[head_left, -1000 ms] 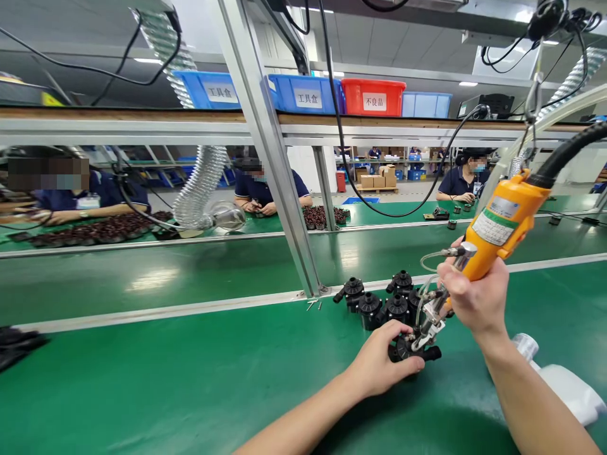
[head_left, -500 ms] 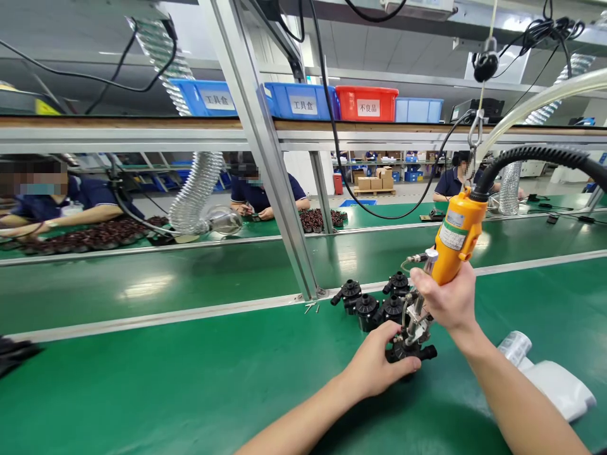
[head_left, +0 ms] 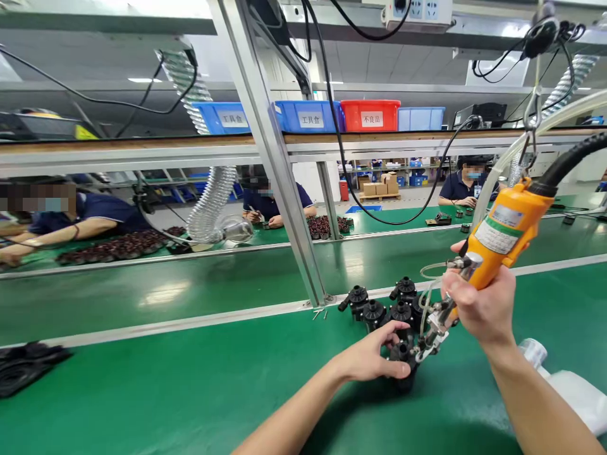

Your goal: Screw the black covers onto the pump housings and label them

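My right hand (head_left: 484, 306) is wrapped round an orange electric screwdriver (head_left: 502, 221), which hangs from a hook and tilts down to the left. Its metal tip assembly (head_left: 434, 328) with thin clear tubes reaches the right side of a black pump housing (head_left: 404, 363). Thumb and fingers of my left hand (head_left: 374, 357) grip that housing from the left, on the green table. Just behind stand several similar black pump housings (head_left: 373, 313) in a cluster. Whether the tip touches a screw I cannot tell.
A metal post (head_left: 279, 170) rises behind the cluster, with a few loose screws (head_left: 318, 313) at its foot. A white bottle (head_left: 576, 395) lies at right, black cloth (head_left: 28, 366) at far left. Bins (head_left: 370, 117) line the shelf above; several co-workers sit across the table.
The screwdriver has swung to the right and tilted more, its tip shifting to the housing's right side. The held housing has turned under my left hand. The view has shifted slightly.
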### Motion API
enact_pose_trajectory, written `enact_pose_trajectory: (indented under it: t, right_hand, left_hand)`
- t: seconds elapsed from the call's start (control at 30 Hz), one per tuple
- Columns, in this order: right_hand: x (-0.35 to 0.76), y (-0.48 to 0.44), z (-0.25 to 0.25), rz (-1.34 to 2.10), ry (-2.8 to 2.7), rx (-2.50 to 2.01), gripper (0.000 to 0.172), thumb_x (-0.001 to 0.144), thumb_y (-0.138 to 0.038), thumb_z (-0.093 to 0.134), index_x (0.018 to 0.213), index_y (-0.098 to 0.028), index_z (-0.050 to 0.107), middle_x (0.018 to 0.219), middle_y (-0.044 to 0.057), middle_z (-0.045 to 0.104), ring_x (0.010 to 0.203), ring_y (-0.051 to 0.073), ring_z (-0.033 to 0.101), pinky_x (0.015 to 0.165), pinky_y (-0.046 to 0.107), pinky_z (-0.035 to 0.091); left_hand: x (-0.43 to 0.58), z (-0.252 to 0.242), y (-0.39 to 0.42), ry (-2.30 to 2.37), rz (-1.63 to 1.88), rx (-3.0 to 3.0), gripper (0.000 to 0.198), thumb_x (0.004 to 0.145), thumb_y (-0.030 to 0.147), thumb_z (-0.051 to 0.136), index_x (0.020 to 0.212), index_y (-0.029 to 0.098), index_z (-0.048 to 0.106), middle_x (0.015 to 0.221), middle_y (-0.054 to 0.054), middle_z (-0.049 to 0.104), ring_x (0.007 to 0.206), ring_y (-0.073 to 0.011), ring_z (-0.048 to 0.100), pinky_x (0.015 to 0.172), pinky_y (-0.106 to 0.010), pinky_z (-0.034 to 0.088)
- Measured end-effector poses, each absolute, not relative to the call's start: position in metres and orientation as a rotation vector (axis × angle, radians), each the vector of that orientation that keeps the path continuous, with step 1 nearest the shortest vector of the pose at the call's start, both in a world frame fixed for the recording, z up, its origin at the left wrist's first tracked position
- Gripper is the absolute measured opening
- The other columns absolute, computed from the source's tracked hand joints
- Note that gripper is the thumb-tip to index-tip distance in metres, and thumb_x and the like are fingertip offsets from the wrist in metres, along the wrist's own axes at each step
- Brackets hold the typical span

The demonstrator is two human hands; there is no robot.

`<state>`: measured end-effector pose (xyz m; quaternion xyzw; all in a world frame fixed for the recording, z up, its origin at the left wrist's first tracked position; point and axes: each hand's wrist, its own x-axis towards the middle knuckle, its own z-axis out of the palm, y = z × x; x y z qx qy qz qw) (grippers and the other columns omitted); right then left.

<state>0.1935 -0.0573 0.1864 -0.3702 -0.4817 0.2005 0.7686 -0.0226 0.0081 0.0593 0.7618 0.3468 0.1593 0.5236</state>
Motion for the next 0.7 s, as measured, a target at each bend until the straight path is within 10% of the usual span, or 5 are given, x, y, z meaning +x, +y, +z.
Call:
enact_pose_trajectory:
  t: [0.7]
  right_hand:
    - [0.171,-0.055,0.188,0.457,-1.102,-0.805,0.037,0.061,-0.028,0.081,0.09,-0.021,0.059,0.059,-0.008,0.056,0.046,0.009,0.048,0.044,0.023,0.047]
  left_hand:
    - [-0.017,0.055,0.008,0.767,0.395,1.762,0.077,0.067,0.036,0.09,0.138,0.026,0.062,0.112,-0.003,0.068,0.106,-0.0249,0.06,0.095,-0.035,0.05]
